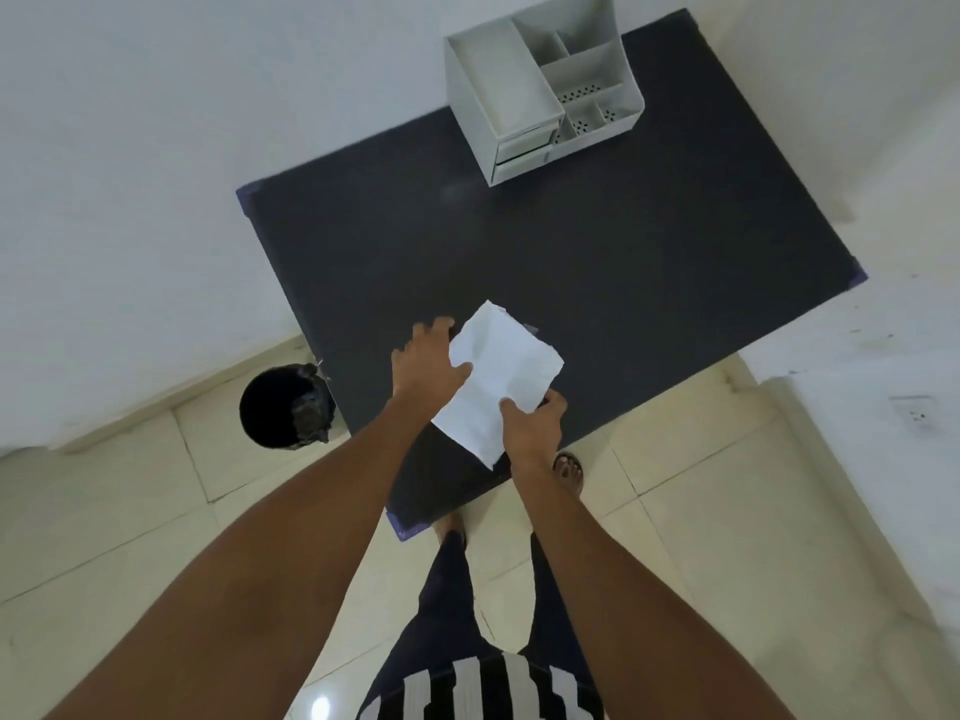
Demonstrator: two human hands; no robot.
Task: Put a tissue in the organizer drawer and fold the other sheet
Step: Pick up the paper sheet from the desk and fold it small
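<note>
A white tissue sheet [498, 374] is held over the near part of the dark table [571, 262]. My left hand [428, 366] pinches its left edge with thumb on top. Its near right edge is gripped by my right hand [535, 426]. The sheet looks partly folded, with a crease down the middle. At the far end of the table stands the light grey organizer [540, 85], with open compartments on top and two small drawers [522, 148] at its front; the drawers look closed. I cannot see a second tissue.
A black waste bin [285, 407] stands on the tiled floor left of the table. White walls close in behind and to the right. My feet and legs are below the table's near edge. A wall socket [914, 413] is at the right.
</note>
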